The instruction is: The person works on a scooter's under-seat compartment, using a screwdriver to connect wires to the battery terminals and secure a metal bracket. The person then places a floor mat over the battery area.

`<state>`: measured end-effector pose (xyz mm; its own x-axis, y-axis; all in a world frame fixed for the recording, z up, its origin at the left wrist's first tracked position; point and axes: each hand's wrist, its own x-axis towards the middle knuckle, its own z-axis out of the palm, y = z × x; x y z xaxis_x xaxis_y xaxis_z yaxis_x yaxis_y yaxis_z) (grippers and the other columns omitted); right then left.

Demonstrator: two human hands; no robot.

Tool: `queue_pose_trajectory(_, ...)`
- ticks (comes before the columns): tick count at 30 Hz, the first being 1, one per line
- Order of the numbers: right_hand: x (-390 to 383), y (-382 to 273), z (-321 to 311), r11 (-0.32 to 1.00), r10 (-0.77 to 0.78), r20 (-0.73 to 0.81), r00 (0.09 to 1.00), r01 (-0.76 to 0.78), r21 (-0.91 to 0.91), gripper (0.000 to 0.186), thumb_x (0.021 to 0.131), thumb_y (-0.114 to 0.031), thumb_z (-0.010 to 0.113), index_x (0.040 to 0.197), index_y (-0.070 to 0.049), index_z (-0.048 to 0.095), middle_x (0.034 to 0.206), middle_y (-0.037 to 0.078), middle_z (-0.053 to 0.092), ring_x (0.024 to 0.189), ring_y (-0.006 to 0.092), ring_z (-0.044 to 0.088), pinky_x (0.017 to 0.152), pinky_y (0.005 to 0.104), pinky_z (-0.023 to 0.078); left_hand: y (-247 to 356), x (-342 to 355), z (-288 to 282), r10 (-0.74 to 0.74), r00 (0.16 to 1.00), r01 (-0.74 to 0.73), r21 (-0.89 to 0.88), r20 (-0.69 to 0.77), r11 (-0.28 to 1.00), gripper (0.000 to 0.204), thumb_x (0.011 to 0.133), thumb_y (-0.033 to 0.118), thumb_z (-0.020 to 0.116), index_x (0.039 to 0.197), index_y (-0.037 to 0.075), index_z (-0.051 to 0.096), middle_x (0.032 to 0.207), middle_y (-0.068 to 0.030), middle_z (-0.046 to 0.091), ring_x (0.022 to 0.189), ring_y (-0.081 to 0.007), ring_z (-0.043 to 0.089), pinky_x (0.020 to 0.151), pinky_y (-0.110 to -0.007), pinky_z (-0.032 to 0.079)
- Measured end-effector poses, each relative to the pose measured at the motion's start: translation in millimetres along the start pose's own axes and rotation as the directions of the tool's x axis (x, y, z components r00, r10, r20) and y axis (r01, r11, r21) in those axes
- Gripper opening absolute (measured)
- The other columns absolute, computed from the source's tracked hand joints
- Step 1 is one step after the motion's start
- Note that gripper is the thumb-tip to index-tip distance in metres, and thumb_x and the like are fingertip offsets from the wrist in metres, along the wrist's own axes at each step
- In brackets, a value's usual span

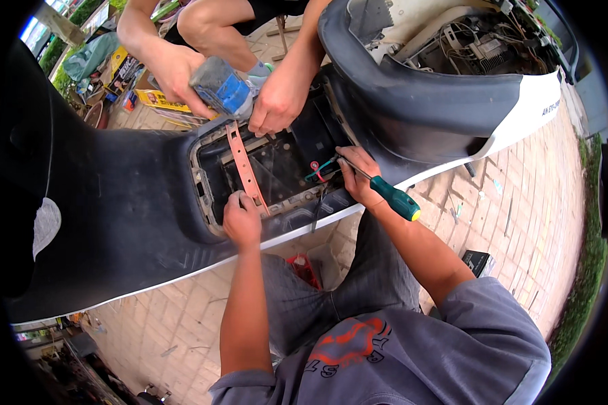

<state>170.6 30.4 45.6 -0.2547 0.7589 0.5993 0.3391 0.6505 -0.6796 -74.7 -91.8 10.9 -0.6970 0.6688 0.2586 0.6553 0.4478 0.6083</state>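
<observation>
Orange-red, a perforated strip (245,167) spans the floor compartment (280,172) of a black scooter (121,196); the left hand (242,221) covers part of its near end, so whether those fingers pinch or merely press it I cannot tell. Clamped around a green-handled screwdriver (393,197), the right hand (360,175) obscures its tip beside teal and red wires (315,166) inside the compartment. A co-worker's hands (277,104) partly cover a blue-grey power tool (230,91), its working end unseen. Below, grey trousers (284,290) partly hide a red container (297,261), contents indistinct.
</observation>
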Motion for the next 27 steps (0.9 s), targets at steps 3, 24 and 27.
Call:
queue_pose_trajectory(3, -0.9, 1.3, -0.3, 1.000, 0.005, -0.002, 1.000, -0.005, 0.002, 0.024, 0.084, 0.002, 0.066, 0.107, -0.002, 0.067, 0.097, 0.016, 0.066, 0.085, 0.0358, 0.066, 0.074, 0.0384, 0.054, -1.4, 0.0, 2.5, 0.010, 1.000, -0.010, -0.002, -0.014, 1.000, 0.025, 0.093, 0.025, 0.055, 0.099, 0.006, 0.071, 0.089, -0.0189, 0.070, 0.083, -0.0394, 0.067, 0.073, -0.046, 0.051)
queue_pose_trajectory(24, -1.6, 2.1, -0.3, 0.999, 0.019, -0.008, 1.000, -0.019, 0.035, 0.023, 0.084, 0.002, 0.066, 0.106, -0.002, 0.068, 0.097, 0.015, 0.067, 0.085, 0.0355, 0.067, 0.073, 0.0381, 0.054, -1.9, 1.7, 2.5, -0.027, 0.999, 0.026, 0.010, 0.043, 1.000, 0.023, 0.093, 0.025, 0.055, 0.099, 0.007, 0.070, 0.094, -0.0179, 0.070, 0.088, -0.0390, 0.065, 0.077, -0.048, 0.051)
queue_pose_trajectory(27, -1.7, 2.6, 0.0, 0.999, 0.019, -0.008, 1.000, -0.018, 0.035, 0.023, 0.084, 0.002, 0.066, 0.106, -0.002, 0.068, 0.097, 0.015, 0.067, 0.085, 0.0356, 0.067, 0.074, 0.0381, 0.054, -2.1, 1.7, 2.7, -0.026, 0.999, 0.026, 0.004, 0.041, 1.000, 0.023, 0.093, 0.024, 0.055, 0.099, 0.007, 0.070, 0.094, -0.0178, 0.070, 0.088, -0.0390, 0.065, 0.077, -0.048, 0.051)
